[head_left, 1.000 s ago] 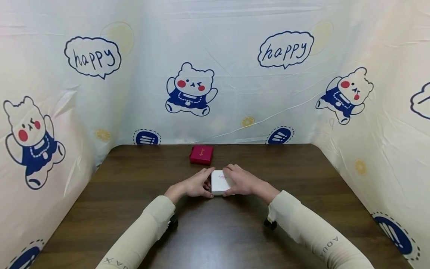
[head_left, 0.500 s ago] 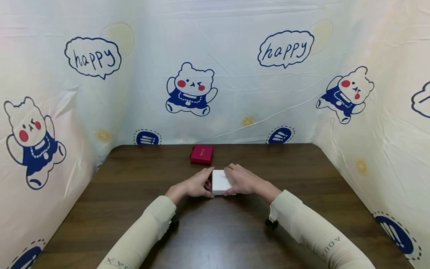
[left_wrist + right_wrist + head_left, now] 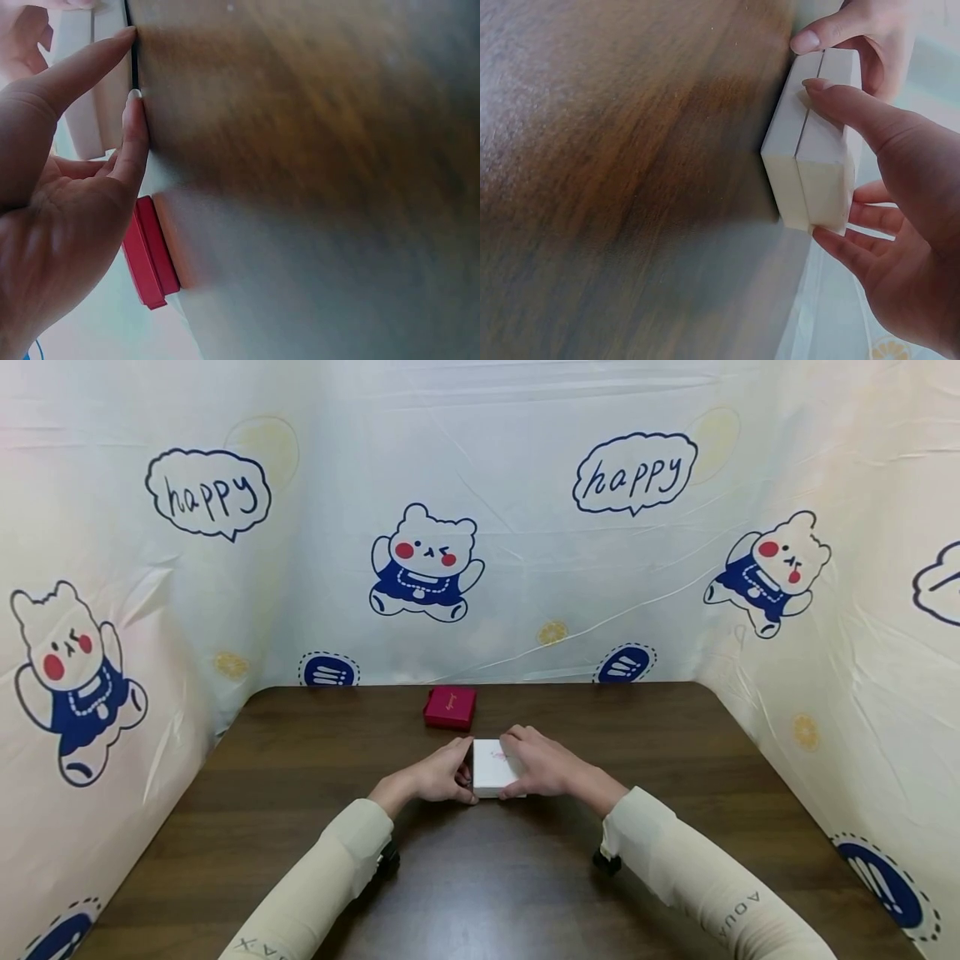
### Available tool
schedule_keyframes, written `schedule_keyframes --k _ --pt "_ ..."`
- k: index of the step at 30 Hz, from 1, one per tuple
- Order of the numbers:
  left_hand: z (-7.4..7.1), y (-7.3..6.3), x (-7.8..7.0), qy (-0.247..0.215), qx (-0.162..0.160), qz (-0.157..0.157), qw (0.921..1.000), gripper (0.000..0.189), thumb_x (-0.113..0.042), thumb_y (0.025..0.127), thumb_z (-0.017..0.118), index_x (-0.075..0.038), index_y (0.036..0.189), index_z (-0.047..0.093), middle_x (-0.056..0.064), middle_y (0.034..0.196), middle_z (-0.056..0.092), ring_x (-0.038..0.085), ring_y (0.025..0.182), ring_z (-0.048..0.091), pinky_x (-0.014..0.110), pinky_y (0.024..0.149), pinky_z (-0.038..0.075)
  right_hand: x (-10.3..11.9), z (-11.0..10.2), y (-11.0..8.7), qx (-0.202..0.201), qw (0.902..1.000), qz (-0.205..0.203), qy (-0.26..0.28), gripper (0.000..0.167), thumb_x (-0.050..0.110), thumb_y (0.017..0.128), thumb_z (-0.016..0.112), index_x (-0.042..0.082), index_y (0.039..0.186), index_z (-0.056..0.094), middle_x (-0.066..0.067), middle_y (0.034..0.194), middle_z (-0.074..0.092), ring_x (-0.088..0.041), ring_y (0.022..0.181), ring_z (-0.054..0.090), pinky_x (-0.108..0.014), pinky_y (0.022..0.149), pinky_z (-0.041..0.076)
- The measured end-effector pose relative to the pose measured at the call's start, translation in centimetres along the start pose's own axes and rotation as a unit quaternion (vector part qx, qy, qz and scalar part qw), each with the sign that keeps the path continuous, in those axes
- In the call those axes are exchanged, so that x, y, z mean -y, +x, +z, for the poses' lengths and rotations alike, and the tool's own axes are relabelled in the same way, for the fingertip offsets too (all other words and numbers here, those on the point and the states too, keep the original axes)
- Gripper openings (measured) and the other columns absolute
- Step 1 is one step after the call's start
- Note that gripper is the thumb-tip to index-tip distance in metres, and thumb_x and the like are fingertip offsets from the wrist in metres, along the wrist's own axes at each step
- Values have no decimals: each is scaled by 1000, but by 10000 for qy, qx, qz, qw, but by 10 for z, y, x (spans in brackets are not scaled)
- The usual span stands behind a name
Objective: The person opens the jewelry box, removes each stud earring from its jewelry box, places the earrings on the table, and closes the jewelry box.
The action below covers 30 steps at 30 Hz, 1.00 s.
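The left hand point(image 3: 438, 774) and right hand point(image 3: 551, 764) have their fingers clamped on the near and far sides of a white box point(image 3: 487, 772), mid-tabletop point(image 3: 480, 893), its pink lettering too small to read. A red box point(image 3: 450, 710) with illegible gold script sits farther, slightly left. "AQUA" marks the right sleeve point(image 3: 705, 877); "happy" appears twice on the far curtain point(image 3: 525, 568).

One white box point(image 3: 487, 770) and one red box point(image 3: 450, 708), two altogether, are resting on one wooden table point(image 3: 480, 893). One left hand point(image 3: 435, 774) and one right hand point(image 3: 546, 764) are showing with two cream sleeves point(image 3: 322, 870). Three cartoon bears point(image 3: 427, 560), four blue ovals point(image 3: 328, 670), three small citrus slices point(image 3: 552, 632), two whole "happy" speech bubbles point(image 3: 635, 474) and one cut-off bubble point(image 3: 939, 583) are decorating the curtain point(image 3: 517, 410).
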<state>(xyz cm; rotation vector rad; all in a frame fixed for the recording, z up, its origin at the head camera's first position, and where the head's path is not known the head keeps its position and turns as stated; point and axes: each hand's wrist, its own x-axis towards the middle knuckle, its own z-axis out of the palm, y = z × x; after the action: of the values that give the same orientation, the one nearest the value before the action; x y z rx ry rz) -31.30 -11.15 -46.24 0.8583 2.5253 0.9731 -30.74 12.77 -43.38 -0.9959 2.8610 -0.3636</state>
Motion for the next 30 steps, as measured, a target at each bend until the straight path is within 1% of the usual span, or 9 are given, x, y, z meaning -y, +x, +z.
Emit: schedule_keyframes --k 4,9,13,17,21,26,30 --pt "0 0 0 -51 -61 -6 10000 94 -10 77 91 5 149 32 13 121 47 15 91 57 29 83 51 0 -3 0 16 10000 37 3 88 54 79 85 7 145 51 -9 140 52 -22 119 49 -38 97 48" --pt "-2 1 -1 -111 -90 -7 9999 95 -10 76 92 3 149 32 13 124 46 16 91 57 30 84 51 1 -8 1 20 10000 94 10 86 53 80 84 8 146 51 -9 141 51 -23 120 49 -38 98 48" --pt "-2 1 -2 -89 -82 38 9999 94 -9 76 91 3 148 33 14 124 46 16 90 57 30 83 51 1 -8 0 -21 9999 149 16 86 53 81 84 8 146 51 -9 142 51 -23 121 48 -38 98 48" --pt "-1 1 -3 -39 -43 -39 10000 97 -8 76 91 4 151 31 15 129 45 16 91 57 28 84 51 0 -8 -3 -83 9998 153 47 87 53 80 84 7 146 51 -10 142 50 -24 121 49 -39 98 48" --pt "-1 1 -5 -3 -25 -97 9999 101 -7 75 91 7 153 30 18 133 44 16 92 57 30 85 51 0 -8 -5 -126 9998 143 36 88 54 79 84 6 145 52 -11 142 51 -24 122 49 -39 98 48" --pt "-1 0 -7 51 14 -172 9998 103 -12 75 92 8 154 28 17 131 46 17 96 59 32 88 51 -2 -8 -7 -201 9997 146 63 86 54 79 85 5 143 54 -11 140 52 -24 120 49 -39 96 49" --pt "0 0 -10 50 32 -214 9998 105 -18 77 91 8 155 26 16 129 47 18 98 60 32 89 52 -3 -8 -9 -236 9994 244 45 85 56 78 84 5 141 55 -11 137 54 -24 118 50 -38 94 49"
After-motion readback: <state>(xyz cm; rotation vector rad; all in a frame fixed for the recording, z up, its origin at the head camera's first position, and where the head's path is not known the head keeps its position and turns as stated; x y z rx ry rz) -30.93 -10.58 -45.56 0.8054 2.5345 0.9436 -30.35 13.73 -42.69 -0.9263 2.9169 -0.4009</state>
